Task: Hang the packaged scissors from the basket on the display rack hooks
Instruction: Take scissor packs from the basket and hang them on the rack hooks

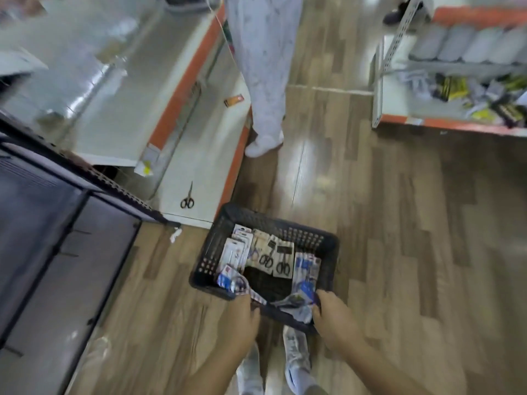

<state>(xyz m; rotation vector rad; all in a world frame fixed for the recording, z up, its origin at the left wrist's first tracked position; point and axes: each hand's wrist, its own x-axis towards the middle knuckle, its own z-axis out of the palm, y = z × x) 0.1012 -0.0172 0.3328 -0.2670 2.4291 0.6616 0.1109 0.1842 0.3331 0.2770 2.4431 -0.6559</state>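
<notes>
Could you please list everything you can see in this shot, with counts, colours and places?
basket: one, black plastic mesh, on the floor, held at its near rim by both hands
packaged scissors: several, exact count unclear, white and blue cards, inside the basket
loose scissors: one pair, black handles, on the white base shelf at left
orange packet: one, on the same base shelf further back
shelf unit: one, white with orange trim, far right, blurred goods on it
another person's leg: pale trousers, beside the left shelving
shoes: two, pale grey, bottom centre
left hand: gripping basket rim
right hand: gripping basket rim
</notes>
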